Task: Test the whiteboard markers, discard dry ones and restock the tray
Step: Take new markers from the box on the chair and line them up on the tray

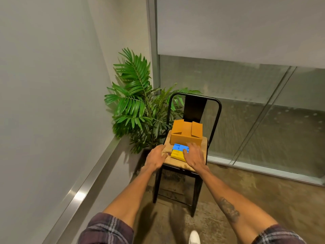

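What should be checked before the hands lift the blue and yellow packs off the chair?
1. Right hand on the blue pack: ok, fingers rest on it.
2. Left hand in contact: not ok, it is beside the packs, open.
3. Yellow pack reachable: ok, it lies against the blue pack at the seat front.
4. Cardboard box out of the way: ok, it sits behind the packs, flaps open.
5. Chair seat supports the load: ok.
6. Pack contents: cannot tell.

a leafy plant (135, 101) stands just behind a black chair (194, 106).
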